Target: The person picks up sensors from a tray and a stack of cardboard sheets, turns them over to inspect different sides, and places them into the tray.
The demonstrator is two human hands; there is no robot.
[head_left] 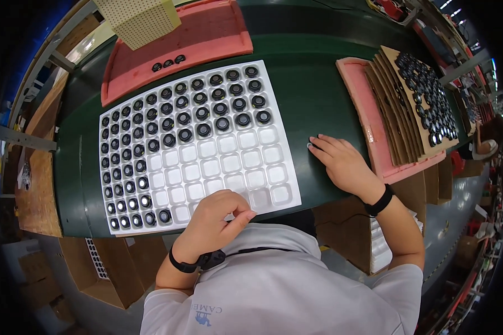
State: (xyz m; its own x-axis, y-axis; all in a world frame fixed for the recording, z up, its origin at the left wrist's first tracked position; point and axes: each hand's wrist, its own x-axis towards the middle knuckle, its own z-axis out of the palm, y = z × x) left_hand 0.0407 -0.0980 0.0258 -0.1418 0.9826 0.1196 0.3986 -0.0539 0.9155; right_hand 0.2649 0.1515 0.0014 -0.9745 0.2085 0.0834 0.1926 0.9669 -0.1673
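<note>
A white moulded tray [246, 180] with rows of square pockets lies on the green table. Round black parts with grey centres [204, 129] fill its far rows and its left columns. The pockets at the near right are bare. Over the tray's near edge my left hand [219, 216] is closed, its fingers curled and thumb against the forefinger; anything between them is hidden. My right hand [343, 166] rests on the table to the right of the tray, fingers stretched out. A tiny shiny spot shows at its fingertips, too small to name.
Behind the tray is a pink foam tray [207, 36] with three black parts [168, 63] and a perforated cream box [142, 22]. At right, a pink foam tray [381, 162] carries stacked cardboard sheets [391, 111] topped with black parts. Cardboard boxes [114, 273] stand below.
</note>
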